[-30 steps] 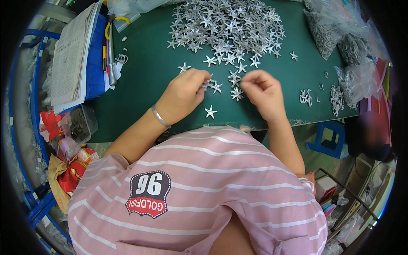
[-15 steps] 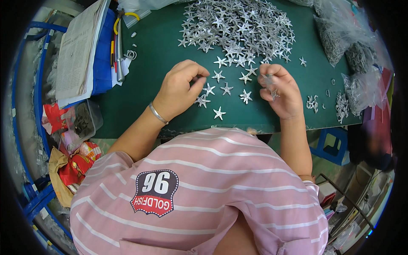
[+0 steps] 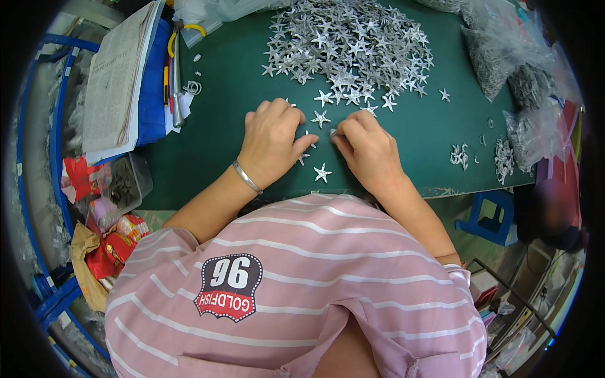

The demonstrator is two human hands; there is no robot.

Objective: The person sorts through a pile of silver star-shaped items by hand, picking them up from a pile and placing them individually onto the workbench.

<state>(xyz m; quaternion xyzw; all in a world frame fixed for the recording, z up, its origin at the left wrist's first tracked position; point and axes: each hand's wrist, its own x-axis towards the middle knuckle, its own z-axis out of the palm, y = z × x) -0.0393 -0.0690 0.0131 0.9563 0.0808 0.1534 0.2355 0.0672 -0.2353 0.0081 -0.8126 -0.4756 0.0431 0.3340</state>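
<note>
My right hand [image 3: 367, 150] is closed in a pinch over the green tabletop, a pale tip of a silver starfish charm [image 3: 333, 132] showing at its fingertips. My left hand [image 3: 272, 143] rests palm down with thumb and index finger apart. Beside its thumb, a partly covered starfish charm [image 3: 308, 133] lies on the table. Between my hands lies a loose starfish charm [image 3: 321, 118], and another starfish charm [image 3: 322, 172] is nearer to me. Beyond them spreads a large pile of starfish charms [image 3: 353, 47]. My right palm and curled fingers hide whatever else they cover.
Small silver rings [image 3: 459, 156] and a heap of chain-like pieces [image 3: 505, 160] lie at the right. Clear bags of metal parts [image 3: 488, 60] stand behind them. Yellow-handled pliers [image 3: 171, 41], pens and a blue tray [image 3: 151, 101] with papers sit left. A blue stool [image 3: 486, 217] stands below.
My right hand has come left and down from beside the loose starfish to near my left hand, its fingers now pinched. My left hand has shifted slightly, covering some starfish.
</note>
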